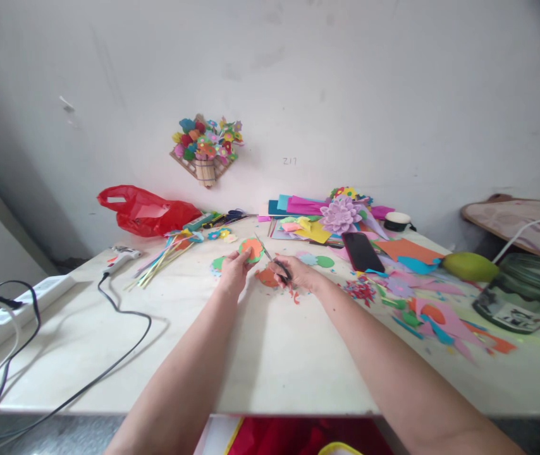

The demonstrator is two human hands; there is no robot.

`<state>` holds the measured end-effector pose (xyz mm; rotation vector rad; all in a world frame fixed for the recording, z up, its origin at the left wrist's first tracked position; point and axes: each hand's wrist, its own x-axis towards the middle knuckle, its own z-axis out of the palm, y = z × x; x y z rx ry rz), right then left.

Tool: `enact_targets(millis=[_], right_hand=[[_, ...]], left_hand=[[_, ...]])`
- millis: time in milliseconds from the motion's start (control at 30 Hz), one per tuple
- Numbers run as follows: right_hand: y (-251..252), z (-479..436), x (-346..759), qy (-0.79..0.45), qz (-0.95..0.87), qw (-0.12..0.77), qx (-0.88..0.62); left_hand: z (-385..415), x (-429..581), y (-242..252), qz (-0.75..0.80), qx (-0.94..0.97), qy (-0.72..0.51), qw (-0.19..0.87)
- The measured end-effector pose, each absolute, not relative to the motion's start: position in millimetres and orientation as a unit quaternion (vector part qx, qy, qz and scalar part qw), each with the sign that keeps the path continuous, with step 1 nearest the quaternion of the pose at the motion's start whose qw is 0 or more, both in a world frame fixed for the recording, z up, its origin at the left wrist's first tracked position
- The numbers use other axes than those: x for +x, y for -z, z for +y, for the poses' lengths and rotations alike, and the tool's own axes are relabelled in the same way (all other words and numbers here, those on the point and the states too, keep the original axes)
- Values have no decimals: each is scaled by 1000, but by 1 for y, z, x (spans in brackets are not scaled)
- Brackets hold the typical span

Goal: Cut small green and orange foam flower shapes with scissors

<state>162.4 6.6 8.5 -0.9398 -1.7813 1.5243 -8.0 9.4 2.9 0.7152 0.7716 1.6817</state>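
Note:
Between the fingers of my left hand (235,269) is an orange and green paper flower (251,250), held up over the table. My right hand (295,272) is closed round the dark handles of a pair of scissors (265,251), whose blades point up and left beside the flower's right edge. Whether the blades touch it I cannot tell. Beneath the right hand lie an orange cut-out (266,276) and small red scraps (294,294). Partly hidden behind my left hand are green and blue cut-outs (217,266). A green disc (325,261) lies right of the scissors.
A glue gun (125,258) with a trailing cord, thin sticks (159,268) and a red plastic bag (147,212) occupy the left. Rightward are a phone (363,251), coloured scraps (441,316), a green fruit (470,267) and a glass jar (523,294). A purple flower (341,215) stands behind.

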Motion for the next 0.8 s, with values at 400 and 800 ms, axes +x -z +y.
enact_targets(millis=[400,800], right_hand=[[-9,9,167,-572,-684,279,-357],[-14,6,170,-559,-702,269,-351]], left_hand=[[11,-17,0,328,338,-695,543],[8,-20,-5,351,347,-677,546]])
